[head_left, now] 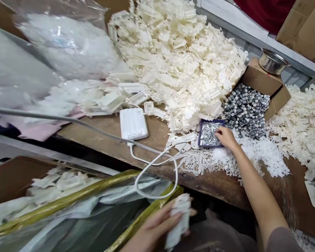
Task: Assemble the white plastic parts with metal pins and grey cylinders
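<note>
My left hand [157, 224] is closed around a white plastic part [180, 217], held low in front of the bench; the part is a little blurred. Over at the bench, my right hand [226, 137] reaches into a small dark-blue tray [199, 134] full of shiny metal pins [208, 131]. Its thumb and fingers are pinched together among the pins, and whatever they grip is too small to make out. Small white plastic pieces [265, 154] lie just below and beside this hand. Behind it is a heap of grey and white small cylindrical parts [245, 108].
Cream plastic parts [173, 52] are piled high at the back. A white box-shaped device [133, 124] with a looped white cable [157, 197] sits on the wooden bench [99, 133]. A cardboard box [262, 80] carries a metal bowl [273, 63]. An open bag [94, 213] stands at lower left.
</note>
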Demonstrator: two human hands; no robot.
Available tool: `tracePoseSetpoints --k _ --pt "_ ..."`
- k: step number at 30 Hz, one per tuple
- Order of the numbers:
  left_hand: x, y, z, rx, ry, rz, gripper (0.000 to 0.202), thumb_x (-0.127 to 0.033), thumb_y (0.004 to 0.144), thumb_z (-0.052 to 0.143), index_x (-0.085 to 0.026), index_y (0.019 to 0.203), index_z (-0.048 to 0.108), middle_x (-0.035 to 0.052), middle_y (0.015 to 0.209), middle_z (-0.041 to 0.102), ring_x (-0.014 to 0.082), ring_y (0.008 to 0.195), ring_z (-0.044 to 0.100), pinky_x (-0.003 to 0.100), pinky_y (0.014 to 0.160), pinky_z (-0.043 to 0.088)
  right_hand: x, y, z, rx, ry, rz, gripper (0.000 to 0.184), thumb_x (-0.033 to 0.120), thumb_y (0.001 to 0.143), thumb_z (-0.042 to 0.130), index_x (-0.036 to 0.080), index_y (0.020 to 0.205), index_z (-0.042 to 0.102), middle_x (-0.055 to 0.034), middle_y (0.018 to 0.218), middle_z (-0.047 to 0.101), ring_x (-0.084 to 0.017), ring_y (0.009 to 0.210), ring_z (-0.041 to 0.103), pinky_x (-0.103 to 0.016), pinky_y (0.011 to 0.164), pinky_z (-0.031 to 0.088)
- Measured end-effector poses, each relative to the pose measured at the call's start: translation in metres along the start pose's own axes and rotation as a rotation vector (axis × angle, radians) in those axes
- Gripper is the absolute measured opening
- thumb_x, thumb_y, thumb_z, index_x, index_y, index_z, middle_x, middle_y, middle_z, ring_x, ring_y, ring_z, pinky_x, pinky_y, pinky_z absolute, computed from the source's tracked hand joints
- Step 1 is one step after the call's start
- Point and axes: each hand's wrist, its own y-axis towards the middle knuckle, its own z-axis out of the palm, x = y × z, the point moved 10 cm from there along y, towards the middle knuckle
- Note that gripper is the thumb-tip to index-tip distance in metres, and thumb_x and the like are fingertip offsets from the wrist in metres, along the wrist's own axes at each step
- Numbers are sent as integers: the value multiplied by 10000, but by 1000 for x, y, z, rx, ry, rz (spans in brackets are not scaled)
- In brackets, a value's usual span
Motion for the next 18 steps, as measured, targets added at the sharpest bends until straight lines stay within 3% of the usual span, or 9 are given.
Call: tracePoseSetpoints --k 3,6,10,12,15,18 --pt "14 46 53 127 -27 5 511 -448 585 750 -175 1001 632 83 848 723 210 675 645 271 580 470 1 5 -7 -49 53 27 112 172 761 510 177 696 601 -2 791 633 -132 747 553 -226 681 391" --pt "21 76 78 149 -41 51 495 -452 564 751 -136 926 631 74 752 716 175 582 621 238 510 447 2 -6 -17 -55 190 56 106 173 741 487 179 658 552 25 690 583 -109 664 529 -206 619 386" --pt "31 91 86 122 -113 54 438 -380 542 756 -121 875 638 46 682 696 176 529 619 258 513 467 -2 -68 -5 127 560 142 68 230 715 501 184 669 520 63 553 474 -87 497 440 -198 503 346" --pt "36 91 86 93 -136 36 391 -332 546 745 -116 855 643 35 638 685 179 516 619 263 513 471 0 -111 6 218 549 126 55 219 678 531 178 640 534 57 561 488 -82 503 435 -195 501 336" --pt "39 90 87 73 -164 12 339 -288 570 718 -118 854 648 29 627 684 180 515 622 270 523 480 -10 -160 19 216 523 180 72 210 672 528 177 609 539 56 524 482 -80 472 436 -193 480 329" --pt "38 88 87 38 -182 9 334 -257 581 702 -127 884 655 24 653 692 181 527 630 283 544 495 -19 -180 31 194 600 269 90 244 704 506 190 635 526 72 457 448 -81 398 415 -195 438 323"
